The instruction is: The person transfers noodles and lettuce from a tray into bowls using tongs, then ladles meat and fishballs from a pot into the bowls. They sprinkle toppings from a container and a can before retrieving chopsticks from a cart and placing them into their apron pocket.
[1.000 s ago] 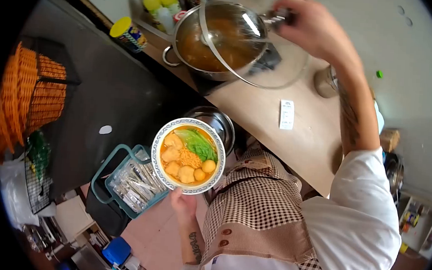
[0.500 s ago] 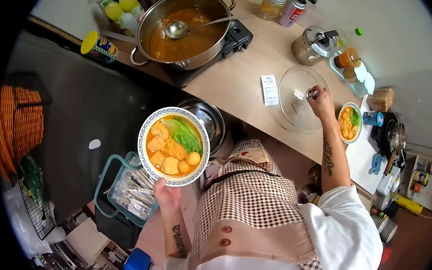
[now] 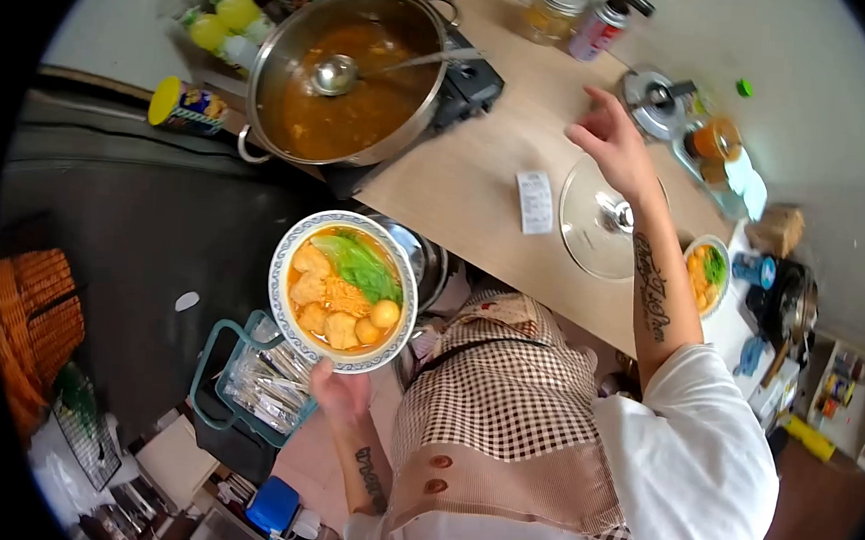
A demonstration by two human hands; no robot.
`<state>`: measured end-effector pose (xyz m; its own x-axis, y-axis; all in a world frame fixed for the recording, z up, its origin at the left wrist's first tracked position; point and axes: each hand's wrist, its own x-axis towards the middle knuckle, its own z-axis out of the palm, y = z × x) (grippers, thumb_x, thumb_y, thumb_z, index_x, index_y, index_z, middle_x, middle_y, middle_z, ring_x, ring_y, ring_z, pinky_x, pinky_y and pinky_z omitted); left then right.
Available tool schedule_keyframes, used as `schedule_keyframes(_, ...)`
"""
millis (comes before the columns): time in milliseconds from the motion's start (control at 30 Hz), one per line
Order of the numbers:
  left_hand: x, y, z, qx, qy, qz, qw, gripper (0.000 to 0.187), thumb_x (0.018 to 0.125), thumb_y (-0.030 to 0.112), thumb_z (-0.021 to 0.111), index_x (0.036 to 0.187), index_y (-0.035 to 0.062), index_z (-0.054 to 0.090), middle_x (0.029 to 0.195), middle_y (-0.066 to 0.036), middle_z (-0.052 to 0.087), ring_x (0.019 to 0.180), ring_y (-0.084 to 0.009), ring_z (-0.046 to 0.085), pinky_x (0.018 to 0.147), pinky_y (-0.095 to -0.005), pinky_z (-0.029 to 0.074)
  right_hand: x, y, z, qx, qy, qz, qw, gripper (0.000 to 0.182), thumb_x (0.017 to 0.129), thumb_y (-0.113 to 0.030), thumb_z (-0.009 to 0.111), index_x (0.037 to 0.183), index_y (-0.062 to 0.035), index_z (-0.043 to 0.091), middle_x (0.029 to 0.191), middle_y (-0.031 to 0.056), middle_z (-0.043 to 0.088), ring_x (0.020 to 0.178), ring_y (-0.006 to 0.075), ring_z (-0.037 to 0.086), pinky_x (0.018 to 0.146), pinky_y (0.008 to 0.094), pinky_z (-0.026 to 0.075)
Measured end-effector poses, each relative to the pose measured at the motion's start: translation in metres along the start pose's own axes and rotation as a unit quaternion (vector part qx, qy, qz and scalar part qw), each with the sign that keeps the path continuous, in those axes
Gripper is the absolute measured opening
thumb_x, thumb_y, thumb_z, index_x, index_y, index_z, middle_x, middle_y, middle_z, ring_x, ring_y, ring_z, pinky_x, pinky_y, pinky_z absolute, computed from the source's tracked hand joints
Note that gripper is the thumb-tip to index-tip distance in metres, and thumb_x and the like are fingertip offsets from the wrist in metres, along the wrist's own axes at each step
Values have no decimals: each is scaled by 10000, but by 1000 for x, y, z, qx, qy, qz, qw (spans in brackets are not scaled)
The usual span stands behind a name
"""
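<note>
My left hand (image 3: 340, 390) holds a blue-patterned bowl (image 3: 279, 309) from below at its near rim. In the bowl are noodles, fried tofu pieces, round balls and a green leaf (image 3: 360, 268) in orange soup. My right hand (image 3: 610, 142) is over the counter with its fingers apart and nothing in them. Below that hand lies a glass lid (image 3: 584, 225) with a metal knob (image 3: 620, 217), partly covered by my right forearm. A receipt (image 3: 534, 203) lies left of the lid. A second filled bowl (image 3: 705, 276) stands right of my forearm.
A large pot (image 3: 426, 109) of brown soup with a ladle (image 3: 335, 75) in it sits on a portable stove (image 3: 474, 84). Behind my right hand are a metal pot (image 3: 653, 105) and a gas canister (image 3: 599, 31). A blue basket (image 3: 206, 380) of wrapped utensils is at lower left.
My right hand has let go of the lid's knob and moved up and left, its fingers now spread. The whole view has shifted slightly; the bowl remains in my left hand.
</note>
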<state>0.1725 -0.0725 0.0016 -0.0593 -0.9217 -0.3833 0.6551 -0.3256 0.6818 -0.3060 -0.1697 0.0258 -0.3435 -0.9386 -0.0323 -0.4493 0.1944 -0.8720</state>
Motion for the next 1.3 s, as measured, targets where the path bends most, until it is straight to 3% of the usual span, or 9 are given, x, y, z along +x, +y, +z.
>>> schedule_keyframes(100,3,1,11,10,17,25,999,884,796,246,679,1559,4,302,1573,-177,396,1439,-360,420,1206,-496,351,44,-49,44,262,-103,29,959,687,893,-177,770,1460,2,426,917,64,666,785,131,651,667,272,522)
schedule_keyframes(333,4,-2,11,-28,29,46,998,871,786,218,685,1550,13,319,1546,-163,438,1416,-336,454,1200,-469,367,103,-129,100,176,-98,-75,977,287,974,-163,656,1192,24,642,737,16,636,581,88,582,512,230,435)
schedule_keyframes(433,4,-2,10,-41,25,48,998,854,789,198,680,1544,13,327,1537,-162,448,1415,-332,454,1198,-468,369,117,-161,124,193,-144,-92,966,271,1019,-198,591,1177,12,661,762,29,667,595,82,593,534,231,458)
schedule_keyframes(567,1,-5,2,-55,55,52,996,835,792,181,672,1537,10,333,1531,-162,453,1411,-330,459,1195,-466,372,132,-176,123,-52,-194,-297,934,272,1044,-190,537,1207,-10,660,852,85,708,676,158,655,655,326,545)
schedule_keyframes(600,1,-6,1,-55,61,54,995,832,793,180,671,1535,9,334,1531,-163,451,1410,-330,459,1194,-465,373,138,-172,116,-129,-175,-400,890,247,1031,-152,547,1209,-22,658,918,112,710,792,249,691,756,373,560)
schedule_keyframes(700,2,-8,-2,-40,53,67,995,808,818,220,655,1527,-11,345,1541,-168,447,1419,-325,451,1205,-459,354,137,-174,83,-282,-190,-501,796,239,1012,-129,567,1196,-8,659,1008,153,715,917,326,685,826,395,551)
schedule_keyframes(900,5,-7,-9,-30,45,68,996,785,834,234,638,1514,-41,360,1532,-184,460,1417,-328,457,1204,-461,353,101,-174,33,-310,-216,-438,816,212,996,-141,565,1109,-2,680,992,181,704,917,392,660,805,448,541)
schedule_keyframes(1133,14,-1,-9,-42,27,34,998,823,821,187,644,1550,0,310,1547,-156,432,1431,-310,431,1192,-442,362,77,-172,29,-51,-273,-139,951,337,1058,-258,520,1025,25,701,757,77,675,661,136,619,629,276,500)
schedule_keyframes(1300,24,2,2,-21,20,66,997,772,849,226,649,1520,-20,357,1518,-169,479,1391,-311,489,1164,-444,410,87,-125,71,173,-287,-51,941,368,1061,-319,515,1017,-3,700,727,56,657,605,115,594,549,249,425)
